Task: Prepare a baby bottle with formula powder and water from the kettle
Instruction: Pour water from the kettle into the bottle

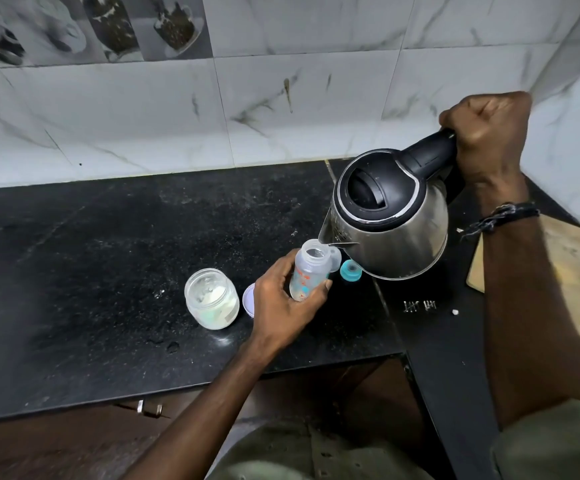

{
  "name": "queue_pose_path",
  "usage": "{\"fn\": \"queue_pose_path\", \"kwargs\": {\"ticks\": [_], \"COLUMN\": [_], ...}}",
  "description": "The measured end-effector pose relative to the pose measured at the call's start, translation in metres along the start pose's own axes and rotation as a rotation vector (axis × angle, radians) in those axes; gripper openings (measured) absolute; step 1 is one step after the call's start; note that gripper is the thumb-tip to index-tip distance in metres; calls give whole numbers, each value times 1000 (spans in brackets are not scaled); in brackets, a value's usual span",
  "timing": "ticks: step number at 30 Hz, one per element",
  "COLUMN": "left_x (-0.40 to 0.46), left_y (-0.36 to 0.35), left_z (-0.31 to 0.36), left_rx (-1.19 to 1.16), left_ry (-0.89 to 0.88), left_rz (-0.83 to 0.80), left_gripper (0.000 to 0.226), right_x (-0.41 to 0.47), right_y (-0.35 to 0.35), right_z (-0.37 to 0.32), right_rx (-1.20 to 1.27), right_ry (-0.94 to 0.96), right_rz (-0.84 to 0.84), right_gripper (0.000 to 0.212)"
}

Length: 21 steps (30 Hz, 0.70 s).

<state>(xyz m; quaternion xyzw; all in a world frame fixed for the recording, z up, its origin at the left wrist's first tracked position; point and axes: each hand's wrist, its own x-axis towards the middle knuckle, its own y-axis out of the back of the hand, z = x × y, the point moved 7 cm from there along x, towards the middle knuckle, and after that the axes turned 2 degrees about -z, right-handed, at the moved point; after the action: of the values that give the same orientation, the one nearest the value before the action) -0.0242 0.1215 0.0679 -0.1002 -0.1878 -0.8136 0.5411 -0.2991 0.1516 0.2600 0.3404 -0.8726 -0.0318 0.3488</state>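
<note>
My left hand (pixel 285 303) grips a clear baby bottle (pixel 307 271) with orange and blue print, held tilted above the black counter (pixel 108 271). My right hand (pixel 486 133) holds the black handle of a steel kettle (pixel 392 216), tipped so its spout sits right over the bottle's open mouth. An open glass jar (pixel 211 298) of white formula powder stands left of my left hand. Its pale lid (pixel 248 299) lies beside it, partly hidden by my hand. The teal bottle ring with teat (pixel 350 270) rests under the kettle, and a clear cap (pixel 334 259) sits behind the bottle.
A wooden cutting board (pixel 579 282) lies at the right, partly under my right forearm. A marble-tiled wall (pixel 177 109) backs the counter and turns the corner at the right. The counter's front edge runs across below my left wrist.
</note>
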Motion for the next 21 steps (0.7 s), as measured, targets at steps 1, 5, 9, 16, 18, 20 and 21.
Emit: {"fn": "queue_pose_path", "kwargs": {"ticks": [1, 5, 9, 16, 18, 20, 21], "left_x": [0, 1, 2, 2, 2, 2, 3], "left_y": [-1, -2, 1, 4, 4, 5, 6], "left_z": [0, 3, 2, 3, 3, 3, 3], "left_rx": [2, 10, 22, 18, 17, 17, 17], "left_ry": [1, -1, 4, 9, 7, 6, 5], "left_rz": [-1, -12, 8, 29, 38, 48, 51], "left_gripper": [48, 50, 51, 54, 55, 55, 55], "right_x": [1, 4, 8, 10, 11, 11, 11], "right_y": [-1, -5, -7, -14, -15, -16, -16], "right_z": [-1, -8, -9, -15, -19, -21, -21], "right_rx": [-12, -55, -57, -72, -82, -84, -85], "right_ry": [10, 45, 63, 82, 90, 94, 94], "right_rz": [-3, -24, -39, -53, -54, -57, -61], "right_gripper": [37, 33, 32, 33, 33, 34, 34]}}
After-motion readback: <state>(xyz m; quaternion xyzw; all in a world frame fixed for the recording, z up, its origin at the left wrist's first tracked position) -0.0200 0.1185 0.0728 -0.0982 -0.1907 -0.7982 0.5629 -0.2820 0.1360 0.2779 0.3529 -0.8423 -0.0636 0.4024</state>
